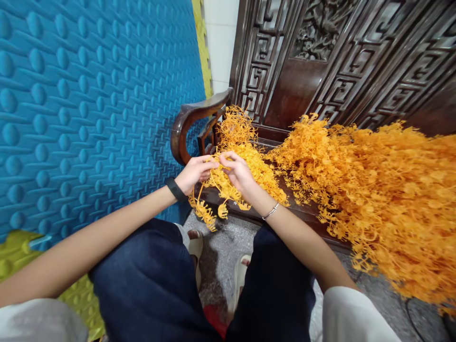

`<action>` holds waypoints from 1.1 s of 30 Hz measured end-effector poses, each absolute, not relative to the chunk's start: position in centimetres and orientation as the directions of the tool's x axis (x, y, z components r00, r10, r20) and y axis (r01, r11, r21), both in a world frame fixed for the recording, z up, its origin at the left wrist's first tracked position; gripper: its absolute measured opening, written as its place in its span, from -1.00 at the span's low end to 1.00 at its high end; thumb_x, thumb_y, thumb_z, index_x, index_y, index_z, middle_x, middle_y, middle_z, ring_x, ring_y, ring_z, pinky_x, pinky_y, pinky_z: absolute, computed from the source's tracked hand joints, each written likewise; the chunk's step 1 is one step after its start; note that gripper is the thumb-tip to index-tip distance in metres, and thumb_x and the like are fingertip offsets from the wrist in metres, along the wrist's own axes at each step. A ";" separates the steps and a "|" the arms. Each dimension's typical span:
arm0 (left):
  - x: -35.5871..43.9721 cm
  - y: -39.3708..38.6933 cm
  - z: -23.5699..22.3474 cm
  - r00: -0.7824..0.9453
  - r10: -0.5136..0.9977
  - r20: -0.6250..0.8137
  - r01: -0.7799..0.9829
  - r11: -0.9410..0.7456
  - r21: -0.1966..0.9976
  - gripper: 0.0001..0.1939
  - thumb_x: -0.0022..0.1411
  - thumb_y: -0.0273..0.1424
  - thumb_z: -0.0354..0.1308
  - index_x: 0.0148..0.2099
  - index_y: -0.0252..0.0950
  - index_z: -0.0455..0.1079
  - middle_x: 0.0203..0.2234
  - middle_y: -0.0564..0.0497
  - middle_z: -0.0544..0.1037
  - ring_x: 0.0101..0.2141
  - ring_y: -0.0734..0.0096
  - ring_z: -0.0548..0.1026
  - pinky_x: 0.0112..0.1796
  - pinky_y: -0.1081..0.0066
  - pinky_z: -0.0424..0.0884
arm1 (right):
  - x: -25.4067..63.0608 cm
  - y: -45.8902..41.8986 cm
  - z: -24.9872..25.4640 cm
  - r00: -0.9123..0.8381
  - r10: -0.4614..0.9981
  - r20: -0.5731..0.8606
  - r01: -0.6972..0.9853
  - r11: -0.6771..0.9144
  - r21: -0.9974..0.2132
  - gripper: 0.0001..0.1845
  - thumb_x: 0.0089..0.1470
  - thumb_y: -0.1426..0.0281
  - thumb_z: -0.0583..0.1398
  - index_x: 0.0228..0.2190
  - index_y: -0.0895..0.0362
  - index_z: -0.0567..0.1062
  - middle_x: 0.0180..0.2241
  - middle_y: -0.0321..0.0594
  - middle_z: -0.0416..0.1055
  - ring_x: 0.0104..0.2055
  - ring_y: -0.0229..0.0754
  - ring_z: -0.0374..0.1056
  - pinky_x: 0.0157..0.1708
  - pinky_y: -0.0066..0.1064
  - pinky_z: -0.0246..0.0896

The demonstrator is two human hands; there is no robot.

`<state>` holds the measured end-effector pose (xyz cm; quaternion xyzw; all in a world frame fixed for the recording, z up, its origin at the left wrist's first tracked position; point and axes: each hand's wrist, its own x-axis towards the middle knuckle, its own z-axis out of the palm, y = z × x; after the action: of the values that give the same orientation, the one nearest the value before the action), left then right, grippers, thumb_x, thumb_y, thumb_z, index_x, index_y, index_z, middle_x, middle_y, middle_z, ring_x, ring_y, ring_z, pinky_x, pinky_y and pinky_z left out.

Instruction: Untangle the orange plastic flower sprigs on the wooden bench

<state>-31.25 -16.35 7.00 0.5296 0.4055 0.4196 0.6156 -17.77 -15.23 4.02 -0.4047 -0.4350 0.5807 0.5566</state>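
Note:
My left hand (197, 172), with a black band at the wrist, is closed in a pinch on a strand of orange-yellow plastic flower pieces (204, 212). Close beside it, my right hand (237, 173) has its thumb and fingers pinched at the same strand; a thin silver bracelet circles that wrist. Curled, frilly ends of the strand dangle below both hands. Just behind them a smaller heap of the yellow plastic pieces (261, 166) lies on the dark wooden bench (313, 216). The exact spot gripped between the fingertips is too small to make out.
A large pile of orange plastic flower pieces (395, 190) covers the bench on the right and hangs over its front edge. The curved wooden armrest (183, 128) stands just beyond my left hand. Blue foam matting (89, 104) fills the left, and a carved backrest (295, 90) rises behind.

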 end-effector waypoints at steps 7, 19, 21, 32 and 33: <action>-30.3 -15.8 6.9 0.246 0.966 -0.084 -0.188 0.132 0.973 -0.85 -0.05 -0.50 0.20 -0.51 -0.35 0.25 -0.76 0.27 0.05 -0.75 0.76 -0.03 -0.70 0.64 -0.16 | -18.5 -14.3 4.2 0.140 0.989 -0.046 -0.307 0.000 -0.952 -0.79 -0.19 0.35 0.23 -0.44 0.10 0.33 -0.20 -0.20 0.39 -0.19 -0.21 0.29 -0.31 -0.41 0.20; -30.0 -15.5 6.9 0.290 0.938 -0.191 -0.364 0.293 0.884 -0.82 0.04 -0.55 0.11 -0.55 -0.34 0.20 -0.79 0.27 -0.01 -0.77 0.77 -0.06 -0.73 0.68 -0.08 | -13.2 -10.8 5.2 0.416 0.889 -0.194 -0.460 0.021 -0.888 -0.90 -0.06 0.50 0.11 -0.41 0.09 0.32 -0.43 -0.34 0.30 -0.51 -0.40 0.16 -0.51 -0.51 0.11; -30.7 -16.1 7.3 0.290 0.947 -0.141 -0.325 0.236 0.916 -0.83 0.01 -0.51 0.16 -0.53 -0.34 0.21 -0.78 0.27 0.02 -0.76 0.77 -0.05 -0.72 0.67 -0.09 | -9.1 -9.9 5.7 0.642 0.764 -0.068 -0.357 0.219 -0.908 -0.95 -0.03 0.47 0.10 -0.43 0.10 0.30 -0.46 -0.36 0.26 -0.54 -0.42 0.10 -0.52 -0.53 0.06; -32.6 -16.6 6.4 0.383 0.924 -0.014 0.007 0.013 1.000 -0.78 0.04 -0.30 0.23 -0.46 -0.30 0.28 -0.79 0.22 0.17 -0.74 0.70 0.06 -0.68 0.58 -0.06 | -6.5 -7.7 1.0 0.257 0.893 0.369 0.413 0.244 -0.877 -0.67 -0.20 0.17 0.24 -0.42 0.14 0.39 -0.53 -0.33 0.28 -0.52 -0.30 0.12 -0.44 -0.40 0.07; -32.7 -16.6 6.4 0.379 0.925 -0.014 0.011 0.011 1.000 -0.78 0.05 -0.30 0.23 -0.45 -0.30 0.28 -0.78 0.21 0.18 -0.74 0.69 0.06 -0.68 0.58 -0.04 | -6.9 -7.5 0.8 0.234 0.888 0.396 0.459 0.259 -0.850 -0.66 -0.18 0.18 0.24 -0.37 0.15 0.39 -0.50 -0.32 0.30 -0.52 -0.30 0.13 -0.42 -0.39 0.08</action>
<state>-32.70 -16.61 6.38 0.5860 0.3994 0.3888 0.5881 -6.86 -7.49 0.77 -0.5750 -0.5856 0.2003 0.5351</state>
